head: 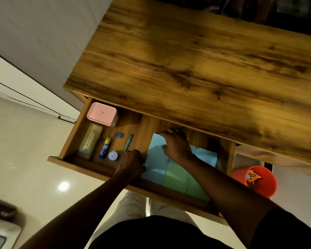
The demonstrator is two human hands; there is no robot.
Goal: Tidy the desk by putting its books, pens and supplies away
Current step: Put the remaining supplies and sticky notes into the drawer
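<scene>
The wooden desk's drawer (83,165) is pulled open below the desk top (196,56). Its right compartment holds light blue books (155,169) and a green book (178,178) lying flat. My right hand (176,144) rests on the blue books, fingers curled over their far edge. My left hand (131,163) grips the left edge of the blue books at the divider. The left compartment holds a pink box (102,114), a yellowish case (90,141), a glue stick (104,147), a small round blue tin (113,155), a teal pen (128,142) and a small blue sharpener (118,135).
An orange bin (262,180) with wrappers inside stands on the floor under the desk at right. Pale tiled floor (25,159) lies at left, a white wall (43,33) behind it. My legs are right below the drawer front.
</scene>
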